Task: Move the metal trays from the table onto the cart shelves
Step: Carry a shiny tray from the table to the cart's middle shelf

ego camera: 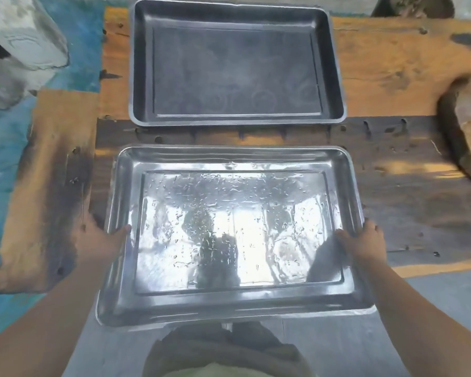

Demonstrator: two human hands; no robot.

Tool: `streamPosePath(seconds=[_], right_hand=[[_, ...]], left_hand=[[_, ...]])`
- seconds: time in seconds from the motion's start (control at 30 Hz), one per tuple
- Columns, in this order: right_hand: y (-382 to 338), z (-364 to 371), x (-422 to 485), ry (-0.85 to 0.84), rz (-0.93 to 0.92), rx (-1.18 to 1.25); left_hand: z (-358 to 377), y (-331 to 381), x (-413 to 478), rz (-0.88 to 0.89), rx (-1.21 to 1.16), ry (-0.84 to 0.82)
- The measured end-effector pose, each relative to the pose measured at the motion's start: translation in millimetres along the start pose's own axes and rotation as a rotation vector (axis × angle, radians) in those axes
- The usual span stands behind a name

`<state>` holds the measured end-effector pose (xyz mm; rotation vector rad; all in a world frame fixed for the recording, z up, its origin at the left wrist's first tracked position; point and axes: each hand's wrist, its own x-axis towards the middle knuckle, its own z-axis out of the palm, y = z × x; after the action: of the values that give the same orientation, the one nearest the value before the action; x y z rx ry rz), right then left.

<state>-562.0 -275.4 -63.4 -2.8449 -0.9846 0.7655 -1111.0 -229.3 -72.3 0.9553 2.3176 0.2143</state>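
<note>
Worn wooden planks make up the table [392, 63] under my arms, patchy orange and dark, with a blue-painted floor off to my left and grey concrete at my feet.

My left hand [104, 240] is clamped on the left rim of the near metal tray [234, 232], thumb hooked over the edge onto the inner wall, the other fingers out of sight beneath. My right hand [365, 242] mirrors it on the right rim, thumb inside, fingers wrapped under. Both are grasping, neither slack. This near tray is shiny and beaded with water droplets (wet metal, so I'd judge it slippery), and its near edge overhangs the table toward my body while its far edge sits over the planks. Whether it is already lifted clear of the wood I cannot tell.

Beyond it, just apart across a strip of dark plank, the far metal tray [237, 63] rests flat on the table, duller and darker, untouched. A round wooden block [468, 131] lies at the right edge.

I'd say I'm at the pick-up of the first tray. No cart shows in view, so the next move calls for lifting level, keeping both grips firm, and turning to find the shelves.
</note>
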Motion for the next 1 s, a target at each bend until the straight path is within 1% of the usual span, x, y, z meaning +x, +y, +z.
streamPosePath(seconds=[0.23, 0.33, 0.5, 0.63, 0.77, 0.87, 1.0], right_hand=[[6.8, 4.3, 10.3, 0.064, 0.000, 0.030], [8.8, 6.1, 11.0, 0.057, -0.015, 0.038], [14.6, -0.8, 12.5, 0.022, -0.092, -0.056], [14.9, -2.5, 14.9, -0.016, -0.099, -0.047], [14.1, -7.6, 16.9, -0.057, -0.142, -0.040], [7.2, -18.2, 16.3, -0.069, -0.199, -0.021], [-17.3, -40.5, 11.7, -0.031, -0.261, 0.039]], left_hand=[[4.1, -1.4, 3.8, 0.036, 0.066, 0.032], [4.8, -2.0, 3.6, 0.058, 0.072, 0.039], [3.6, -1.1, 0.2, 0.058, 0.080, 0.004], [-2.1, 4.6, 1.7, 0.043, 0.134, -0.060], [-9.4, 8.6, 0.0, 0.119, 0.199, -0.119], [-19.4, 10.4, -12.0, 0.116, 0.151, -0.110], [-44.2, 8.5, -36.9, 0.052, 0.002, -0.076]])
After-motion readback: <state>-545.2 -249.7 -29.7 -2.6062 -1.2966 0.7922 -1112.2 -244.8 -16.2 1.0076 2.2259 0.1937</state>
